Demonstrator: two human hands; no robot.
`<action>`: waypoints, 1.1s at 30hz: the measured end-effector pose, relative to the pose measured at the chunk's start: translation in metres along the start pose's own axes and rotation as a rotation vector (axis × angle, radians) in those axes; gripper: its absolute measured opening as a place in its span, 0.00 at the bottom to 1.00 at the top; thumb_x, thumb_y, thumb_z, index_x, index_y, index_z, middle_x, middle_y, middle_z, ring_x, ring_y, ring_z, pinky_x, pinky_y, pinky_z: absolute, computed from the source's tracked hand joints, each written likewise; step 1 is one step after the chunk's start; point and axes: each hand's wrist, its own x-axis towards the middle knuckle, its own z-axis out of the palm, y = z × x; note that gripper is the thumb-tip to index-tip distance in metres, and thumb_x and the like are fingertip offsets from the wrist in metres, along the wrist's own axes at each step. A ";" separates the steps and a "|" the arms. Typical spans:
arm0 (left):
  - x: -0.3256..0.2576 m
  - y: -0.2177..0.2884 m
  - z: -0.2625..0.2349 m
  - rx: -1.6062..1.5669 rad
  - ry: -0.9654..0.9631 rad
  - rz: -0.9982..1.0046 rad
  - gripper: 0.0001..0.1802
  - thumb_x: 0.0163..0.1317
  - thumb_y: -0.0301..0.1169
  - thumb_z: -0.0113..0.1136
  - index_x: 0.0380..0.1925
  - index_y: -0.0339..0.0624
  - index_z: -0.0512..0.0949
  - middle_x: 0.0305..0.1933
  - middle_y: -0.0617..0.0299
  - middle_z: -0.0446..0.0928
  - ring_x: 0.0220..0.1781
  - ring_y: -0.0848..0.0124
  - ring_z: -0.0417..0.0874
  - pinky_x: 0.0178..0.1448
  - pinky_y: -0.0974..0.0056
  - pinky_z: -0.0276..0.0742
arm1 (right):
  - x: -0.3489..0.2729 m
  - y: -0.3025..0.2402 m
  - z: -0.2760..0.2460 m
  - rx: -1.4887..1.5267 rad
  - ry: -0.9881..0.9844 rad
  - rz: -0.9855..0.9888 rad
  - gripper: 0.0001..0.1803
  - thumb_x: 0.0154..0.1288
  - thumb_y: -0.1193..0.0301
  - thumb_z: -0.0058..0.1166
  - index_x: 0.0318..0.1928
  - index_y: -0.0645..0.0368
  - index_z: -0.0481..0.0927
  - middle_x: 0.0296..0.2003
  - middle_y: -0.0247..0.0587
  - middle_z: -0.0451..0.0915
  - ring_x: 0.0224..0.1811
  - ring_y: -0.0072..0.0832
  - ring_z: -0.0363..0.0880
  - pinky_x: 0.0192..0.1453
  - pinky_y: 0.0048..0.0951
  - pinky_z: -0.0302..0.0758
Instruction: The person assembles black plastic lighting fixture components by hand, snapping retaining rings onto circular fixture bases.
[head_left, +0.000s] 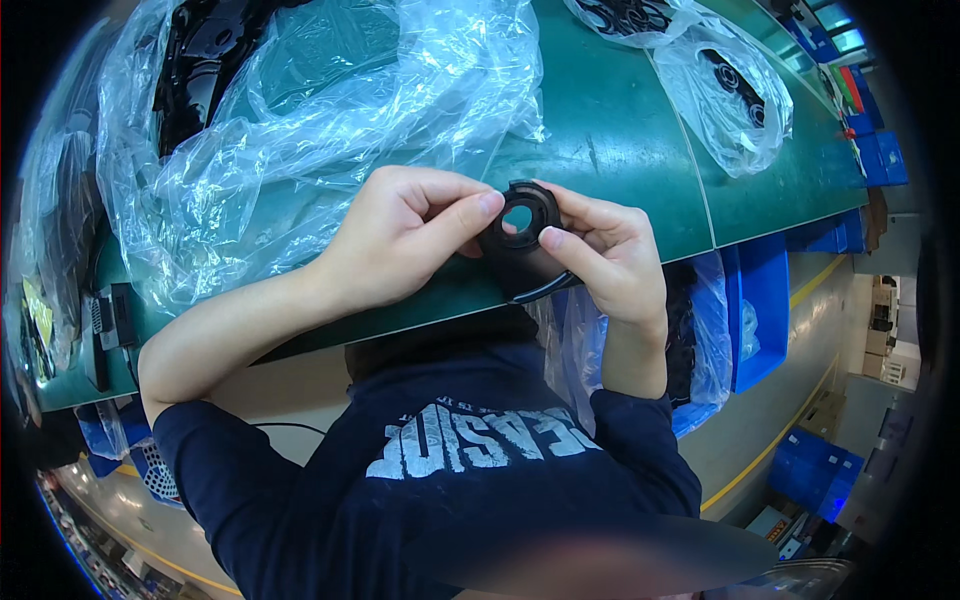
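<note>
Between my two hands, over the near edge of the green table (590, 130), is a black plastic part (530, 262) with a round hole through a ring at its top and a curved lower edge. My left hand (415, 230) pinches the ring's left side between thumb and fingers. On the other side, my right hand (605, 250) grips the part, its thumb on the front by the hole and its fingers behind. Green tabletop and a bit of fingertip show through the hole. The fingers behind the part are mostly hidden.
A large clear plastic bag (330, 130) with black moulded parts (205, 55) covers the table's left. Another bag (700, 110) with black parts lies at the far right. Blue bins (760, 310) stand below the table's right edge. A small dark device (115, 315) sits at the left.
</note>
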 end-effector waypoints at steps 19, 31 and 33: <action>-0.013 0.011 0.026 0.571 -0.375 0.229 0.10 0.60 0.22 0.50 0.38 0.31 0.78 0.35 0.51 0.82 0.33 0.65 0.85 0.36 0.68 0.78 | -0.221 0.176 -0.222 -0.005 1.139 0.341 0.19 0.63 0.71 0.52 0.54 0.65 0.74 0.42 0.36 0.80 0.40 0.22 0.78 0.46 0.23 0.72; -0.008 0.008 0.020 0.487 -0.361 0.155 0.12 0.64 0.25 0.47 0.43 0.30 0.76 0.35 0.51 0.82 0.33 0.66 0.85 0.40 0.69 0.79 | -0.244 0.267 -0.246 -1.148 1.118 0.346 0.25 0.52 0.66 0.60 0.51 0.62 0.75 0.53 0.55 0.73 0.58 0.45 0.70 0.62 0.35 0.66; -0.009 0.007 0.019 0.477 -0.338 0.147 0.12 0.64 0.24 0.48 0.43 0.31 0.76 0.35 0.51 0.82 0.33 0.66 0.85 0.39 0.69 0.79 | -0.224 0.268 -0.238 -1.120 1.067 0.346 0.25 0.52 0.66 0.60 0.52 0.60 0.75 0.58 0.56 0.68 0.60 0.47 0.67 0.63 0.37 0.64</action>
